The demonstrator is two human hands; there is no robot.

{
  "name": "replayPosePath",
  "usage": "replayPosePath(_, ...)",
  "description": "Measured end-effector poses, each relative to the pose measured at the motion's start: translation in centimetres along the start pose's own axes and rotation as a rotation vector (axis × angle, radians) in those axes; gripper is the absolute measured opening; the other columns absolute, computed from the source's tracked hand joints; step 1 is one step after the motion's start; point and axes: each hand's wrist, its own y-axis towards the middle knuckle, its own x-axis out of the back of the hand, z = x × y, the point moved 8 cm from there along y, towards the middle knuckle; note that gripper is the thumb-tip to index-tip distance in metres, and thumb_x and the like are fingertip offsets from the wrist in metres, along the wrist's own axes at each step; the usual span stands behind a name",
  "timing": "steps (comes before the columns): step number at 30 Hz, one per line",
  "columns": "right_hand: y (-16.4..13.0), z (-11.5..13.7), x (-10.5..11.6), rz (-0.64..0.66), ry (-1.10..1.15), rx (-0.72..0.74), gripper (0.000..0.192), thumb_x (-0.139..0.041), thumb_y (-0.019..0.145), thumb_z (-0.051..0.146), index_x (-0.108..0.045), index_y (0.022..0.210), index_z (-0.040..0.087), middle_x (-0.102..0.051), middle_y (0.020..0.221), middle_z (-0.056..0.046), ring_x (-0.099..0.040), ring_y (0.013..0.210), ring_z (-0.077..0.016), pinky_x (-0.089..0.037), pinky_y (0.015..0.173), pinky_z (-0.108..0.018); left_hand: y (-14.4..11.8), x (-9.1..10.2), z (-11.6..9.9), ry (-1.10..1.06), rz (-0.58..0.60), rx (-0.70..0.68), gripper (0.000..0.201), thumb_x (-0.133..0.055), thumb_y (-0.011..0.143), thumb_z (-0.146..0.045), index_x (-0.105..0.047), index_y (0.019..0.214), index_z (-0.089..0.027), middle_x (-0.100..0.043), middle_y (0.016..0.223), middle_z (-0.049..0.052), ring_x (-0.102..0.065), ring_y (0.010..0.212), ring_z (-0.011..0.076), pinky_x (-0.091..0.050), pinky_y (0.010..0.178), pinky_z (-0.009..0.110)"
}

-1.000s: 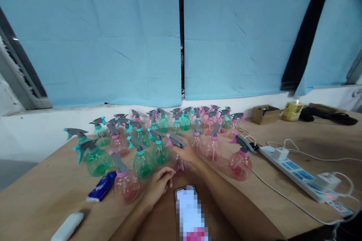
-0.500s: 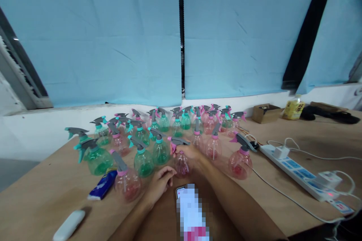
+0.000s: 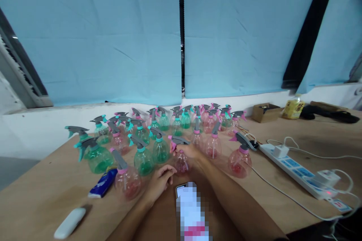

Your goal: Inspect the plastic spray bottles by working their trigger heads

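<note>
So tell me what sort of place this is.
Probably a small workshop or assembly bench, not a home. Dozens of pink and green spray bottles crowd a bare wooden table, a power strip trails cables, and blue sheets cover the windows behind.

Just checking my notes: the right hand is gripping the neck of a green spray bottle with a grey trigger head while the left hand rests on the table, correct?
Not quite. In the head view the right hand grips a pink spray bottle, not a green one. Its trigger head is grey, and the left hand rests on the table.
</note>
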Motion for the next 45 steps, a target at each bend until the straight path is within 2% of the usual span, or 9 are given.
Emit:
replayPosePath(4,0.0,0.2,-0.2,0.028,-0.012,0.033,0.030,-0.049,0.064,0.017,-0.071,0.085,0.018,-0.066,0.067,0.001,-0.058,0.058,-0.0128,-0.040,0.054,-0.023,0.0,0.1,0.0,0.000,-0.011,0.000,0.036,-0.059,0.077,-0.054,-0.063,0.082,-0.018,-0.050,0.053,-0.007,-0.034,0.042,0.0074,-0.020,0.043,0.021)
replayPosePath(11,0.1,-0.3,0.0,0.005,0.053,-0.016,0.016,-0.051,0.062,0.018,-0.066,0.069,0.018,-0.065,0.066,-0.001,-0.058,0.058,-0.0133,-0.040,0.053,-0.023,0.1,-0.1,0.1,0.020,0.008,-0.011,0.035,-0.056,0.078,-0.051,-0.062,0.083,-0.017,-0.050,0.054,-0.006,-0.035,0.043,0.0075,-0.021,0.044,0.020)
replayPosePath(18,0.2,-0.5,0.3,0.029,0.040,0.014,0.028,-0.050,0.064,0.016,-0.070,0.084,0.019,-0.066,0.067,0.001,-0.060,0.061,-0.0139,-0.041,0.056,-0.023,-0.4,-0.1,-0.7,0.017,0.002,0.006,0.031,-0.056,0.078,-0.048,-0.061,0.082,-0.017,-0.049,0.054,-0.006,-0.035,0.044,0.0075,-0.021,0.045,0.021)
replayPosePath(23,0.0,-0.8,0.2,-0.007,0.055,-0.018,0.027,-0.051,0.065,0.017,-0.069,0.084,0.018,-0.066,0.071,0.000,-0.059,0.059,-0.0128,-0.042,0.057,-0.023,0.0,-0.1,-0.2,0.008,0.006,-0.006,0.032,-0.057,0.077,-0.050,-0.061,0.081,-0.018,-0.048,0.053,-0.007,-0.035,0.044,0.0078,-0.021,0.044,0.021)
replayPosePath(28,0.0,-0.4,0.1,0.011,0.021,0.000,0.028,-0.051,0.065,0.017,-0.070,0.085,0.018,-0.064,0.065,0.001,-0.058,0.059,-0.0127,-0.042,0.056,-0.023,0.2,-0.1,0.0,0.014,0.001,-0.002,0.035,-0.058,0.076,-0.052,-0.061,0.080,-0.018,-0.048,0.053,-0.007,-0.034,0.043,0.0077,-0.021,0.044,0.021)
replayPosePath(33,0.2,-1.0,0.7,-0.026,-0.026,-0.005,0.030,-0.051,0.064,0.015,-0.072,0.085,0.019,-0.063,0.059,0.003,-0.058,0.061,-0.0137,-0.043,0.058,-0.024,-0.1,-0.1,-0.2,0.021,0.012,-0.002,0.033,-0.056,0.078,-0.050,-0.062,0.081,-0.018,-0.048,0.054,-0.007,-0.034,0.044,0.0077,-0.021,0.044,0.020)
replayPosePath(40,0.1,-0.5,0.2,-0.041,0.122,-0.009,0.019,-0.051,0.064,0.016,-0.068,0.072,0.018,-0.065,0.067,0.000,-0.058,0.059,-0.0134,-0.047,0.059,-0.025,0.0,-0.1,-0.2,0.027,0.009,-0.011,0.034,-0.056,0.078,-0.051,-0.062,0.080,-0.018,-0.048,0.054,-0.006,-0.036,0.045,0.0082,-0.022,0.044,0.020)
replayPosePath(43,0.4,-0.7,0.3,-0.085,0.059,0.005,0.025,-0.051,0.065,0.016,-0.070,0.081,0.019,-0.065,0.069,0.000,-0.059,0.061,-0.0137,-0.047,0.060,-0.025,0.1,0.0,0.0,0.023,0.007,-0.005,0.035,-0.057,0.078,-0.052,-0.062,0.081,-0.018,-0.049,0.054,-0.006,-0.036,0.044,0.0081,-0.022,0.044,0.020)
replayPosePath(45,0.6,-1.3,1.1,-0.193,-0.013,0.013,0.031,-0.051,0.068,0.017,-0.071,0.092,0.020,-0.065,0.069,0.001,-0.058,0.061,-0.0136,-0.047,0.061,-0.025,0.1,0.1,0.1,0.023,0.003,-0.002,0.035,-0.057,0.078,-0.052,-0.062,0.082,-0.018,-0.050,0.054,-0.006,-0.036,0.044,0.0079,-0.021,0.044,0.020)
